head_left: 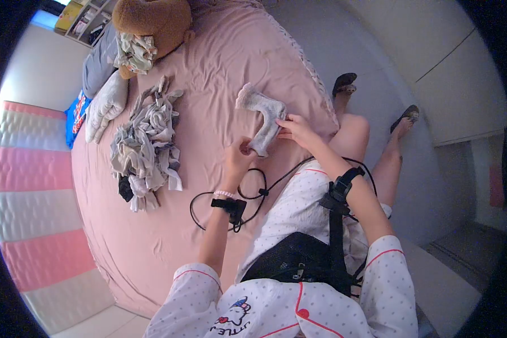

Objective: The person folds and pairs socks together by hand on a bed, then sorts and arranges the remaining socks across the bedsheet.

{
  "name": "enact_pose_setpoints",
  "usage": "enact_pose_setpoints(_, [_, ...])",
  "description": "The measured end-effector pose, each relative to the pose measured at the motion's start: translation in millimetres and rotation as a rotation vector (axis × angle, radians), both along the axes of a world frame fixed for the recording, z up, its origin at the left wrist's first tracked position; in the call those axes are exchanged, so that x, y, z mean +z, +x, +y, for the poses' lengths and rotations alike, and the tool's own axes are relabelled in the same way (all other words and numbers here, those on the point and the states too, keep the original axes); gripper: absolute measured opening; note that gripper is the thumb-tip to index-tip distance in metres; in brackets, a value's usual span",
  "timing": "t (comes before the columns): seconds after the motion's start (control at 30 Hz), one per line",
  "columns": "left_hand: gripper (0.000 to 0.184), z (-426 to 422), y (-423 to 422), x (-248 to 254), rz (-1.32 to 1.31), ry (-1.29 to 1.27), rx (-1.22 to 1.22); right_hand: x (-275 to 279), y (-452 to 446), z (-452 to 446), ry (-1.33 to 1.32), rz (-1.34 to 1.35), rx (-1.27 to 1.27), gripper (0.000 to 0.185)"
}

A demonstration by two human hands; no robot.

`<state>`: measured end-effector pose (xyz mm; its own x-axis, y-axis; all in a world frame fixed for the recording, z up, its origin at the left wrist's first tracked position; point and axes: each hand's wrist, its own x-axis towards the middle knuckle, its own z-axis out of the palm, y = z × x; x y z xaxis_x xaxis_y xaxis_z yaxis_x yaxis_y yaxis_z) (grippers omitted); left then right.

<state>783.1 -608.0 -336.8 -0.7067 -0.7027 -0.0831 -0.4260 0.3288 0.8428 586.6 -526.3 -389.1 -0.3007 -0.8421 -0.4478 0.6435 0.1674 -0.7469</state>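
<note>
A light grey sock [268,115] with a frilly cuff is stretched between my two hands, just above the pink bed sheet. My left hand [240,159] pinches its lower end. On the right side of the sock, my right hand [296,130] grips it near the middle, with thumb on top and fingers beneath. The cuff end bends away to the upper left. To the left lies a heaped pile of socks [149,143], mostly grey and white with a black one at its lower edge.
A brown plush toy [155,25] sits at the far end of the bed [219,67], with folded patterned cloth [135,53] against it. A black cable [256,194] loops near my left wrist. Pillows [108,104] line the left side beside a padded pink-and-white panel [34,169].
</note>
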Motion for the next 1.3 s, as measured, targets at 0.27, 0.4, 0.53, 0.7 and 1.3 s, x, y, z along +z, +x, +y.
enact_pose_setpoints(0.27, [0.043,6.9,13.0,29.7,0.017,0.072,-0.068,-1.6,6.1,0.2,-0.002,-0.045,0.045,0.023])
enact_pose_setpoints(0.4, [0.046,10.6,20.3,13.5,0.079,-0.080,-0.130,-0.8,6.2,1.7,-0.020,-0.081,0.044,0.022])
enact_pose_setpoints(0.53, [0.039,11.8,24.3,13.8,0.022,0.043,-0.068,-0.6,5.5,3.9,-0.049,-0.128,0.028,0.020])
enact_pose_setpoints(0.7, [0.020,13.3,20.5,21.3,-0.011,-0.176,-0.167,-3.5,5.3,4.3,-0.036,-0.169,0.021,0.019])
enact_pose_setpoints(1.3, [0.014,-35.1,88.5,31.0,0.112,0.069,0.083,69.6,11.6,-14.3,0.240,1.523,0.188,0.024])
